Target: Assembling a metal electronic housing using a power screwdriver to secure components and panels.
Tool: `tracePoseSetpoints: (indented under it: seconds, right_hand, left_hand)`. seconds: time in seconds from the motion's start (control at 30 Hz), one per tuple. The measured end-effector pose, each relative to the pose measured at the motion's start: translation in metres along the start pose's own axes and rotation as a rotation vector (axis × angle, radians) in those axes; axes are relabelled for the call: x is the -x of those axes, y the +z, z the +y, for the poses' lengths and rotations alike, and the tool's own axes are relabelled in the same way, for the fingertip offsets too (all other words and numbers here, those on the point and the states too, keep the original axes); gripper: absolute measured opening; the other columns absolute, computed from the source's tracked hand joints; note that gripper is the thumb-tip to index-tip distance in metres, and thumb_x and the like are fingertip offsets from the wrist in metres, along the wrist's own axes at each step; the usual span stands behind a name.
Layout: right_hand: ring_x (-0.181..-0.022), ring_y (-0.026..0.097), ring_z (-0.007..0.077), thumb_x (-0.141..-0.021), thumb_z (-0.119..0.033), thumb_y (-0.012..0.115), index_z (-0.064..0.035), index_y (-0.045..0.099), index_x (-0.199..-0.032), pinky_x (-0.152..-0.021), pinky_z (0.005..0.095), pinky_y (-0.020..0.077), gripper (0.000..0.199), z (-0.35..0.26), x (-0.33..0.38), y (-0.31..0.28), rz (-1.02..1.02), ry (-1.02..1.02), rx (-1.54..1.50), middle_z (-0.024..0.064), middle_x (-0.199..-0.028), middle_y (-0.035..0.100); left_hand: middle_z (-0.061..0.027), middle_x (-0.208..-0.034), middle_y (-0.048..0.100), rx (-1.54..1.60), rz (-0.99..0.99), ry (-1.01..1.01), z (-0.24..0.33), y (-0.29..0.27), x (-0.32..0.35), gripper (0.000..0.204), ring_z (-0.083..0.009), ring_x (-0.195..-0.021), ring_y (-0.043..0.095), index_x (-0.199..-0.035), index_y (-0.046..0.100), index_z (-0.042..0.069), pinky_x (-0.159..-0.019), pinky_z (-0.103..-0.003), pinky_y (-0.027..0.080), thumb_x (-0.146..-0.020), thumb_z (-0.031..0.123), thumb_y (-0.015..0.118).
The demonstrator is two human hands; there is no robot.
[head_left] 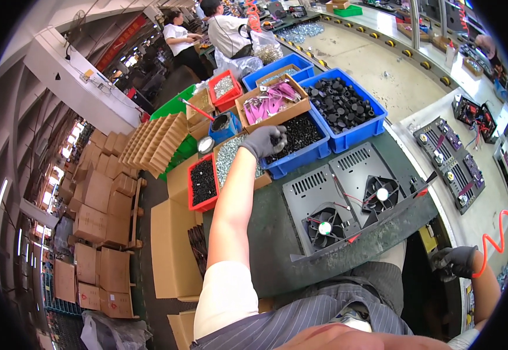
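Note:
My left hand, in a grey glove, reaches to the near left part of a blue bin filled with small black pieces. Its fingers are curled at these pieces; what they pinch is too small to make out. On the dark green bench before me lie two black slotted metal panels, each with a black fan and thin red and black wires. Away to the right, beside the bench edge, my gloved right hand has its fingers bent together, with their contents hidden. A coiled orange cord passes by its wrist.
Around the bin stand a blue bin of black round caps, a carton of pink-wrapped parts, a carton of silvery screws and a red bin. A conveyor with assembled panels runs at right. Two people work farther back.

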State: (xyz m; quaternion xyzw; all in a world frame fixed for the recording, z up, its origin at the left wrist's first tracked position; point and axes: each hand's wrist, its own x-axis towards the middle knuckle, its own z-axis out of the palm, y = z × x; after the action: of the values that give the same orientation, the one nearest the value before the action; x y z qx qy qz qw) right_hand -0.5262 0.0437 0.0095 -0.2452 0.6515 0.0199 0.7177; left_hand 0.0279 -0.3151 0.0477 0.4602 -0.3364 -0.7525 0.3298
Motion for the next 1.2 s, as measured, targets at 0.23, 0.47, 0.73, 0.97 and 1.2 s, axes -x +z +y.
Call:
tracePoseSetpoints:
  seconds: [0.23,0.47,0.73,0.97,1.2]
  right_hand:
    - [-0.060,0.056,0.0167,-0.074,-0.005,0.057,-0.0060,0.054,-0.115,-0.051,0.0306,0.0469,0.042,-0.010,0.021,0.007,0.013,-0.124,-0.037,0.0045,-0.081,0.057]
    - [-0.068,0.055,0.0125,-0.069,-0.002,0.058,-0.0046,0.054,-0.120,-0.061,0.0262,0.0472,0.052,-0.013,0.096,0.044,0.218,-0.160,0.028,0.0013,-0.085,0.056]
    - [-0.105,0.050,0.0160,-0.068,-0.007,0.064,0.0029,0.047,-0.127,-0.092,0.0290,0.0386,0.062,0.013,0.116,0.112,0.389,-0.485,0.067,0.0062,-0.110,0.054]
    - [-0.116,0.042,0.0192,-0.067,-0.016,0.070,-0.0002,0.033,-0.135,-0.103,0.0311,0.0270,0.079,0.009,0.028,0.171,0.194,-0.847,-0.171,0.0099,-0.126,0.045]
    - [-0.076,0.058,0.0121,-0.068,-0.022,0.070,0.0007,0.037,-0.133,-0.064,0.0237,0.0484,0.076,0.029,-0.042,0.152,-0.378,-0.468,-0.612,0.0080,-0.102,0.056]
  left_hand:
    - [-0.0202,-0.105,0.057,0.128,0.146,0.151,0.012,0.016,-0.005,0.028,-0.0187,-0.071,0.057,-0.114,0.049,-0.007,-0.059,-0.025,0.053,-0.090,0.005,0.043]
    - [-0.0042,-0.085,0.060,-0.040,0.248,0.184,0.003,0.021,-0.003,0.020,-0.0020,-0.053,0.041,-0.104,0.053,0.001,-0.037,-0.012,0.031,-0.096,0.017,0.043]
    - [-0.0001,-0.075,0.054,0.640,-0.155,0.091,-0.013,0.001,0.022,0.013,-0.0110,-0.060,0.050,-0.089,0.057,0.006,-0.046,-0.020,0.038,-0.083,0.011,0.047]
    - [0.0017,-0.089,0.051,0.468,-0.083,0.104,-0.127,0.012,0.161,0.030,-0.0051,-0.067,0.043,-0.118,0.055,0.009,-0.047,-0.014,0.036,-0.089,0.016,0.054]
    - [-0.0079,-0.094,0.056,0.557,-0.061,-0.317,-0.240,0.060,0.261,0.046,-0.0118,-0.071,0.047,-0.124,0.046,-0.002,-0.048,-0.017,0.039,-0.080,0.012,0.049]
